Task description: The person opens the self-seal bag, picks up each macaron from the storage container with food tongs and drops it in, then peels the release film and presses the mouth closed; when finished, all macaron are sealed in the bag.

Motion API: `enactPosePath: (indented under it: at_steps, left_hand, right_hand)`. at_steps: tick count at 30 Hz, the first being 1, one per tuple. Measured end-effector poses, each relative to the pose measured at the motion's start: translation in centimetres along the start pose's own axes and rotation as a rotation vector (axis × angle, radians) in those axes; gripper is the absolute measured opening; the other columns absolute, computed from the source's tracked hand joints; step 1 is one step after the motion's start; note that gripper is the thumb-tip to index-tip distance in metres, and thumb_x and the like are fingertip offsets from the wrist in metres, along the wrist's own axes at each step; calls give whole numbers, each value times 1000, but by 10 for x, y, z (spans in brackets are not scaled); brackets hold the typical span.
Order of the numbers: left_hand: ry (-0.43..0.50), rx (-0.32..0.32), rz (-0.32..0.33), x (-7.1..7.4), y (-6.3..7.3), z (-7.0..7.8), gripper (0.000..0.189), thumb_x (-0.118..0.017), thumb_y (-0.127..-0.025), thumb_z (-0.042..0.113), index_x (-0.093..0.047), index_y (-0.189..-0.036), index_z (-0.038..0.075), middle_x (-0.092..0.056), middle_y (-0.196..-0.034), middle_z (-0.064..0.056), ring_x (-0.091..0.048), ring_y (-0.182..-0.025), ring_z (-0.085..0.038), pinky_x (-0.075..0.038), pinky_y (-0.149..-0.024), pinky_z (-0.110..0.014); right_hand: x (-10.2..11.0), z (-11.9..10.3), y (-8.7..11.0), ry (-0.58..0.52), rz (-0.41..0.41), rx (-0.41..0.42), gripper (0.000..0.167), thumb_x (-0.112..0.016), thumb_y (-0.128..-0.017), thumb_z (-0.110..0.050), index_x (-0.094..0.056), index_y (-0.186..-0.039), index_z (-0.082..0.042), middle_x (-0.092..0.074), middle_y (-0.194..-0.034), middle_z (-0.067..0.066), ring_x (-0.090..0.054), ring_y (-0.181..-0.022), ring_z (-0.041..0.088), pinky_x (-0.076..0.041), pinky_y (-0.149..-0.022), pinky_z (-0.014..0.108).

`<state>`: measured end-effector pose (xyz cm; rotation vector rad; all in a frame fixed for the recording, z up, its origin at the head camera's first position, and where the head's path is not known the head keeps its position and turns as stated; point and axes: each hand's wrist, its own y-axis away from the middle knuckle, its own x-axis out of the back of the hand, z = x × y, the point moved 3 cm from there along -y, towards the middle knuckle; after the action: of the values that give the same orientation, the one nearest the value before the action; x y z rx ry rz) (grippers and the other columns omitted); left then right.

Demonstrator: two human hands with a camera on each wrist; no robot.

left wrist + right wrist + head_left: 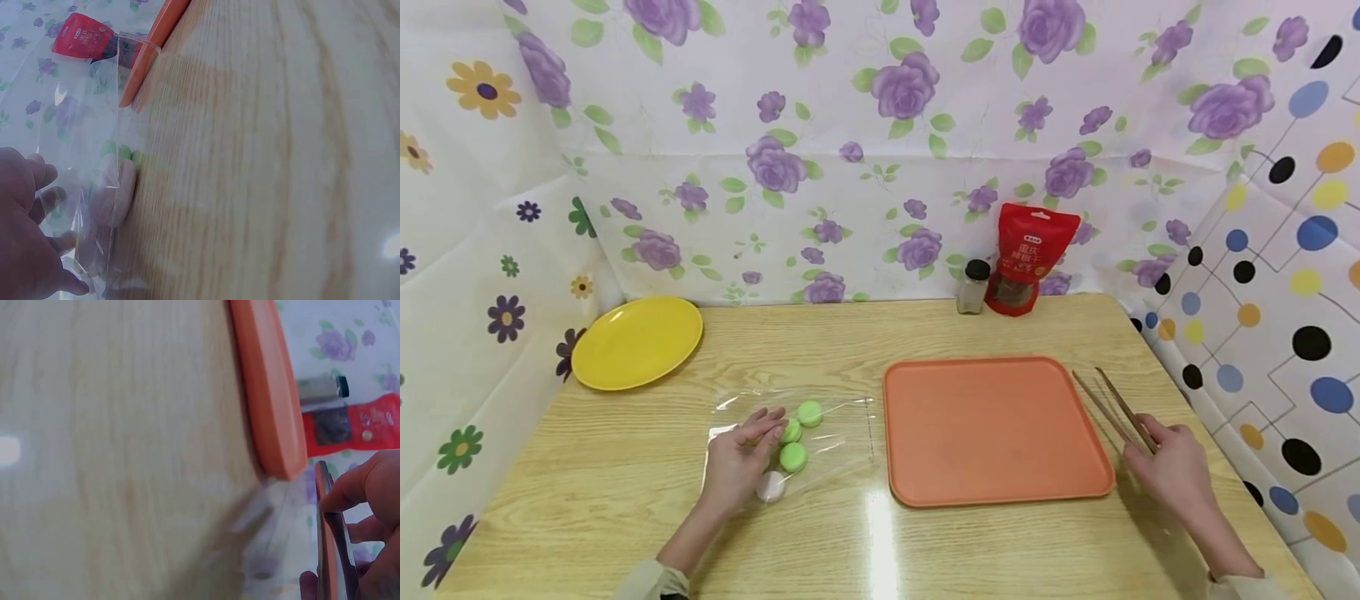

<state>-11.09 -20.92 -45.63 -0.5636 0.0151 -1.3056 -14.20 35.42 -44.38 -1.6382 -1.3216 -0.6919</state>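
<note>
My left hand [741, 458] pinches the raised film of a clear plastic bag [842, 437] at its left part, with the other fingers spread in the left wrist view. In the bag area lie several green macarons [793, 457] and a pale pink macaron [771, 486]; the left wrist view shows the pink macaron [115, 190] with two layers behind the film. At the right, my right hand [1176, 467] grips a pair of tongs [1123, 408]. Their two arms point away, tips apart with nothing between, beside the orange tray [1000, 433].
A yellow plate [638, 343] stands at the back left. By the rear curtain are a black-capped glass jar [973, 287] and a red food pouch [1026, 258]. Patterned cloths enclose the wooden table [820, 550] on three sides.
</note>
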Motion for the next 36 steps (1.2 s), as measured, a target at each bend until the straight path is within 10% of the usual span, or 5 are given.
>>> enactPosePath:
  at_steps: [16,24,27,31,36]
  left_hand:
    - [9,22,-16,0,3,1,11,-72,-87,-10,-75,-97,-9,-71,-108,-23,-56,-121,-46,-41,-95,-10]
    - [-7,27,-13,0,3,0,11,-72,-87,-9,-76,-97,-8,-71,-108,-23,-57,-120,-45,-40,-95,-9]
    - [-13,35,-12,0,2,0,11,-72,-87,-8,-76,-98,-8,-71,-108,-23,-56,-121,-45,-39,-95,-9]
    - [-20,50,-12,0,1,0,12,-72,-87,-9,-75,-99,-8,-71,-109,-23,-56,-122,-45,-39,-96,-9]
    - [-25,43,-12,0,0,0,11,-72,-87,-9,-75,-98,-9,-70,-109,-24,-55,-122,-47,-39,-96,-9]
  right_hand:
    - [-6,14,6,47,-110,-41,45,-69,-83,-11,-59,-120,13,-59,-83,28,-57,-76,41,-44,-52,45]
    - [-8,6,7,131,-146,-145,57,-67,-91,-27,-52,-128,12,-52,-107,42,-49,-94,62,-43,-66,69]
    - [-10,-18,10,134,29,-133,56,-69,-89,-31,-56,-124,11,-49,-111,43,-47,-93,66,-40,-63,73]
    - [-19,-78,18,-42,224,97,34,-74,-82,-15,-68,-107,7,-62,-91,27,-60,-73,43,-49,-53,54]
    - [-53,-165,42,-530,-220,120,18,-71,-89,-8,-71,-103,2,-67,-77,3,-63,-62,14,-53,-53,28]
